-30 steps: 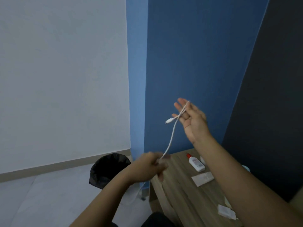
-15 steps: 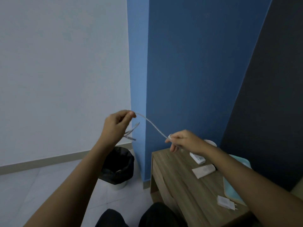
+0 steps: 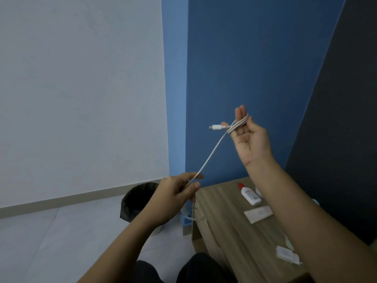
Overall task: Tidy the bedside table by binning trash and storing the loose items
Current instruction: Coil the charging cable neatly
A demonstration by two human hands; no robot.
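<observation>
r forearm (image 3: 302,217) hides table (image 3: 230,231) part; cable (image 3: 212,154) tail blurry.

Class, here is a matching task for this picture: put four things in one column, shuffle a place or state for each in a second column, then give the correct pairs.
Things:
1. white cable
2. red-capped bottle
3. black bin
4. white plug

Places or states:
a. on the floor beside the bedside table
b. stretched between the left hand and right hand
c. lying at the table's far end
d. lying at the table's near end

Pairs: 1-b, 2-c, 3-a, 4-d
</observation>
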